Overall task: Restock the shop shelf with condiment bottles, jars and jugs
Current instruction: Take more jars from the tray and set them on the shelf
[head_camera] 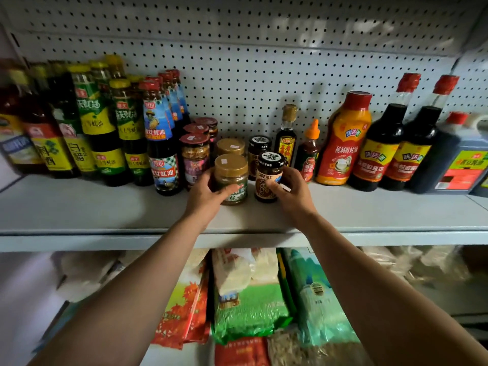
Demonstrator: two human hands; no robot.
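Observation:
On the grey shelf (105, 207) my left hand (206, 194) grips a gold-lidded jar with a green label (231, 175). Right beside it my right hand (293, 191) grips a black-lidded jar with a brown label (269, 175). Both jars stand upright on the shelf, near its middle. Behind them stand a second gold-lidded jar (230, 146) and a second black-lidded jar (257, 149). Red-lidded jars (195, 154) line up to the left of the gold ones.
Tall sauce bottles (100, 122) fill the shelf's left side. To the right stand a small dark bottle (286, 133), an orange-capped bottle (309, 154), a red squeeze bottle (343, 138), dark soy bottles (380, 143) and a jug (454, 159). Bagged goods (250, 299) lie on the lower shelf.

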